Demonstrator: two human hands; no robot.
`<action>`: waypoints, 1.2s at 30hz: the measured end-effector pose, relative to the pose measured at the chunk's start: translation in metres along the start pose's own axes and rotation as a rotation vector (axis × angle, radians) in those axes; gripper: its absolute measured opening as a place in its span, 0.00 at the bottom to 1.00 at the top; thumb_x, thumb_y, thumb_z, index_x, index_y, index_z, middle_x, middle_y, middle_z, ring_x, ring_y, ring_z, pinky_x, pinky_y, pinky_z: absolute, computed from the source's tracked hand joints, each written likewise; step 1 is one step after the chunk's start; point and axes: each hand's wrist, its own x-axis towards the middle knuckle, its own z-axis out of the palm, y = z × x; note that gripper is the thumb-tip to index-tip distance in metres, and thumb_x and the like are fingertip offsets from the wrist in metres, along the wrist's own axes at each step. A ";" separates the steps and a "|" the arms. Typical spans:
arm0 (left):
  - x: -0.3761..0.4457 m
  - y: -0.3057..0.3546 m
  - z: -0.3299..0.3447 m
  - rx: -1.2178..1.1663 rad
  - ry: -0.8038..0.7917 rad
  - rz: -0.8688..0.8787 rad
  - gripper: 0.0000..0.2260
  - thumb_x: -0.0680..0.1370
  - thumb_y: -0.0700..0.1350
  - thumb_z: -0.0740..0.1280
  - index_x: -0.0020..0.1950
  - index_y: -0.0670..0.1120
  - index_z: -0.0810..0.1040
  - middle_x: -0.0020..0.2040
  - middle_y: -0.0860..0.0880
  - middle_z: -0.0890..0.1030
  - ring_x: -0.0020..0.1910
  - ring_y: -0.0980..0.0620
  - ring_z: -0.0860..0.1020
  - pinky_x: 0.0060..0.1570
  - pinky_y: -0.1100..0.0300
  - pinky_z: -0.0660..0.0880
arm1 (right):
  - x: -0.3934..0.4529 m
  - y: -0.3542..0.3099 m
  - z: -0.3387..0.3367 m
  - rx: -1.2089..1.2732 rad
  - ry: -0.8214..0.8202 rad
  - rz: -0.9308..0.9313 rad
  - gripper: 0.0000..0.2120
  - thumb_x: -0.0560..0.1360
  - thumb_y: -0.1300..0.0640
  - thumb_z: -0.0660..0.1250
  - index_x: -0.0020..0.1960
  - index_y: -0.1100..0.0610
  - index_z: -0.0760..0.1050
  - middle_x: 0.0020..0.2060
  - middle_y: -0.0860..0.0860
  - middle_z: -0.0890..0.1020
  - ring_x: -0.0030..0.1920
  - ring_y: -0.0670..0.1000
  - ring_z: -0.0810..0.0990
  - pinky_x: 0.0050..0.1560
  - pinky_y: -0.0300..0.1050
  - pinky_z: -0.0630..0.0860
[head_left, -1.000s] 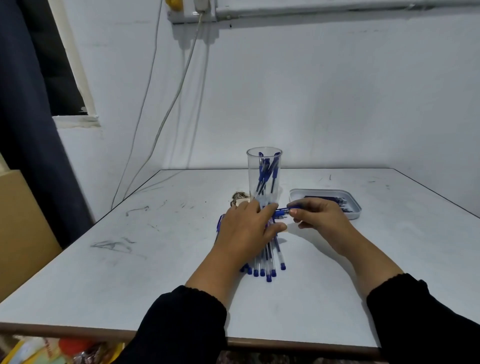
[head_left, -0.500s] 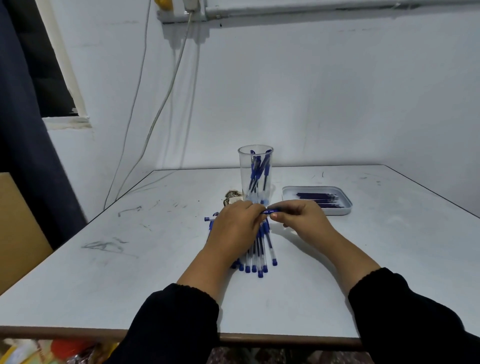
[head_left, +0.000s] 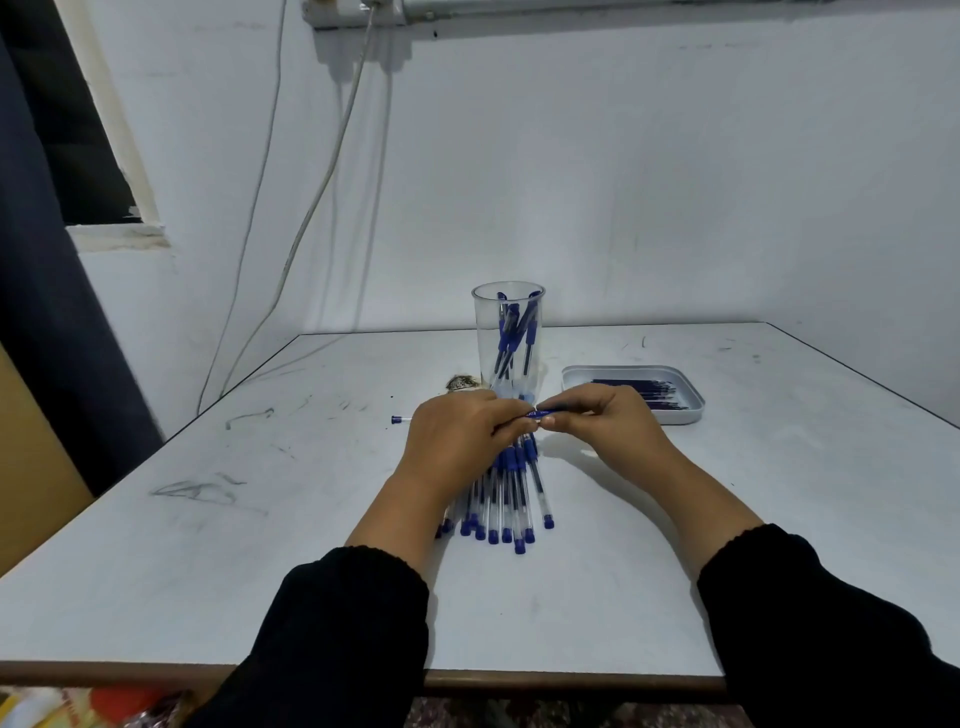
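White and scuffed, the table (head_left: 260, 545) lies under a blue pen (head_left: 544, 414) held level, both hands meeting at it: left hand (head_left: 457, 441) palm-down, fingers curled on one end, right hand (head_left: 605, 421) pinching the other. Beneath lies a pile of pens (head_left: 511, 499); behind stand a clear cup (head_left: 508, 338) holding more pens and, rightward, a tray (head_left: 691, 410).

Held pen (head_left: 543, 414): blue, white lettering. Pile pens (head_left: 511, 499): clear barrels, blue caps and plugs, dark cores. Cup (head_left: 508, 322): clear, blue-capped pens inside. Tray (head_left: 693, 413): pale grey. Refills (head_left: 639, 388): dark blue. Worktop (head_left: 260, 545): white, grey scuffs, brown front edge. Sleeves (head_left: 353, 634): black. Wall (head_left: 649, 182): white. Curtain (head_left: 36, 312): navy.
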 end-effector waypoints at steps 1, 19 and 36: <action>-0.001 -0.002 0.002 -0.005 -0.012 0.003 0.11 0.78 0.56 0.63 0.56 0.58 0.81 0.37 0.54 0.79 0.37 0.52 0.76 0.30 0.62 0.65 | 0.001 0.002 0.000 -0.026 0.002 0.007 0.06 0.70 0.63 0.75 0.44 0.52 0.84 0.40 0.48 0.84 0.41 0.40 0.81 0.44 0.30 0.74; -0.011 -0.011 0.006 -0.101 0.036 -0.054 0.15 0.76 0.35 0.66 0.61 0.47 0.80 0.48 0.46 0.80 0.49 0.47 0.75 0.44 0.55 0.74 | 0.008 0.028 -0.007 -0.702 -0.007 0.133 0.10 0.75 0.50 0.69 0.54 0.52 0.82 0.44 0.46 0.78 0.48 0.49 0.77 0.46 0.43 0.71; -0.008 -0.005 0.010 -0.104 0.083 0.054 0.07 0.77 0.40 0.67 0.53 0.44 0.81 0.46 0.48 0.82 0.45 0.48 0.76 0.44 0.52 0.75 | -0.004 -0.004 0.017 0.155 -0.016 0.158 0.05 0.77 0.62 0.67 0.48 0.63 0.80 0.38 0.55 0.82 0.38 0.47 0.80 0.36 0.29 0.75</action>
